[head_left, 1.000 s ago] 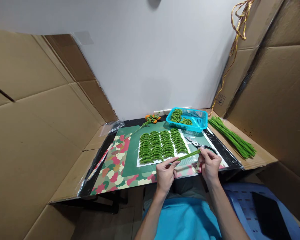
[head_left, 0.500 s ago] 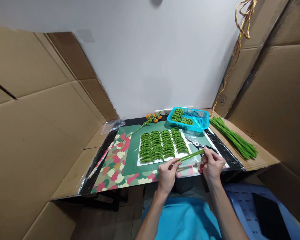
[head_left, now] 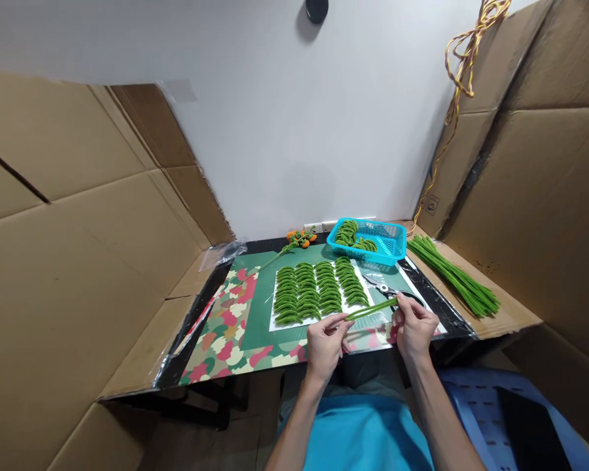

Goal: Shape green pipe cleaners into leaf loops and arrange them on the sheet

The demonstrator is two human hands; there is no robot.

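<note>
Between my hands stretches a green pipe cleaner (head_left: 372, 309), seemingly doubled, with a narrow gap between its strands. My left hand (head_left: 325, 341) pinches its left end, and my right hand (head_left: 414, 325) pinches the other end, slightly higher. Beyond them, several curved green fuzzy pieces (head_left: 307, 297) lie in columns on a white sheet (head_left: 271, 326). A pair of scissors or pruners (head_left: 383, 288) rests just behind my right hand, its handles partly hidden.
A blue plastic basket (head_left: 395, 256) at the back holds more curved pieces. Long green pipe cleaners (head_left: 452, 278) lie bundled at the right. An orange flower stem (head_left: 299, 241) lies behind the sheet. Cardboard walls (head_left: 103, 261) flank the table, and a blue stool (head_left: 476, 405) stands at lower right.
The view has tilted up a little. Both hands keep their pinch on the pipe cleaner, and the gap between its strands looks clearer now.
</note>
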